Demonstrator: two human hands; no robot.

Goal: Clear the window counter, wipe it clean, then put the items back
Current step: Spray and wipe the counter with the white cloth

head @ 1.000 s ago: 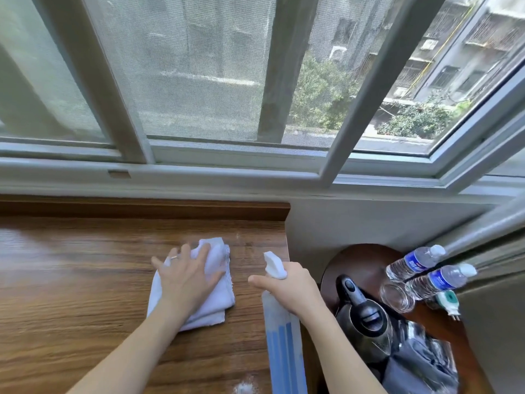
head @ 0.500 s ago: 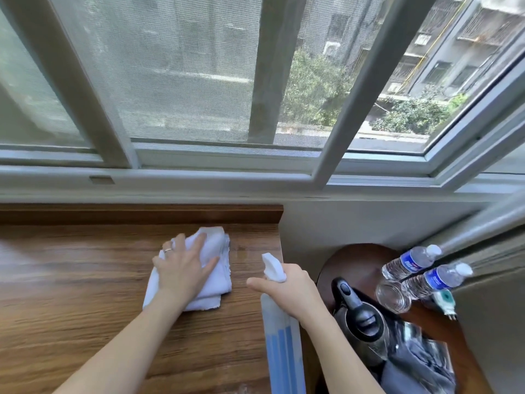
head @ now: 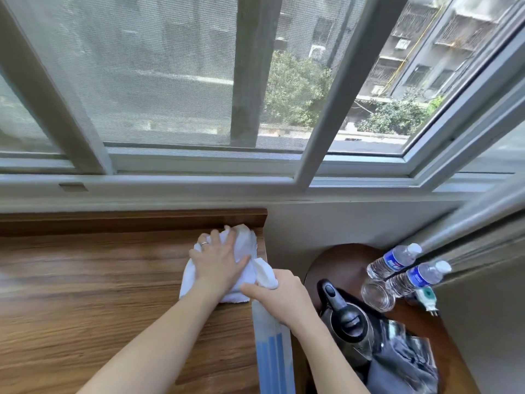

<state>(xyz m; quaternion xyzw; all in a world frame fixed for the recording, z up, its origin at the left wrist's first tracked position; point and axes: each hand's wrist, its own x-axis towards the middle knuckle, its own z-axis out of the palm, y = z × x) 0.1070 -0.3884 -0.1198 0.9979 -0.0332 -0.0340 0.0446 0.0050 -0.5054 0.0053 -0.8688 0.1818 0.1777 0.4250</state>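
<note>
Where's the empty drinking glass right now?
In the head view, the glass stands on the round side table at lower right, just in front of the two water bottles and right of the kettle.

I'm seeing a glossy wood-grain counter (head: 99, 294), soft white terry cloth (head: 247, 243), a shiny metal kettle (head: 355, 331), and clear plastic bottles (head: 395, 260).

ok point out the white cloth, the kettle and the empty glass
white cloth (head: 246, 242), head view, bare fold beyond the left hand
kettle (head: 350, 322), head view, black lid
empty glass (head: 377, 296), head view, its open mouth
</note>
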